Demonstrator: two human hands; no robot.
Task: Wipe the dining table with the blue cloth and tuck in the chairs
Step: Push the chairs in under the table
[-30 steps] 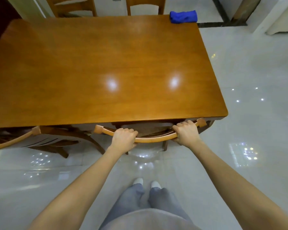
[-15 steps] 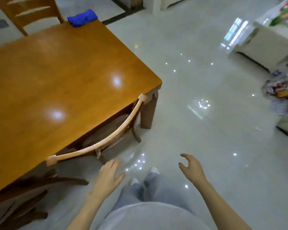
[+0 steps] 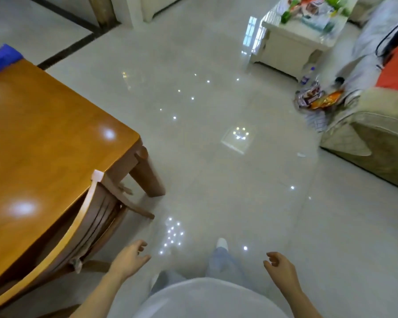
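Left hand: the left hand [image 3: 129, 258] hangs in the air low in the view, just beside the chair's near corner. It touches nothing.
Left fingers: the fingers [image 3: 141, 245] are loosely spread and slightly bent, with nothing in them.
Right hand: the right hand [image 3: 280, 268] is held out over the floor [image 3: 216, 99], well apart from the furniture.
Right fingers: the fingers [image 3: 271, 255] are relaxed and gently curled inward, holding nothing.
Blue cloth: the blue cloth [image 3: 1, 58] lies bunched on the far corner of the tabletop, at the left edge of the view, well away from both hands. It is partly cut off by the frame.
Tabletop: the glossy orange-brown wooden tabletop [image 3: 44, 138] fills the left side, with two bright light reflections on it. One square leg [image 3: 147, 177] shows under the near corner.
Chair: the wooden chair [image 3: 67, 237] sits pushed in under the tabletop. Its curved top rail runs along the table edge, and its back slats and a rear leg show beneath.
Person: a pale top, grey trousers and one white shoe [image 3: 222, 243] show between the arms.
Surroundings: a cream coffee table [image 3: 292, 42] carries blurred items at the top right. A beige sofa [image 3: 377, 143] stands at the right, with snack packets [image 3: 317, 99] on the floor beside it.
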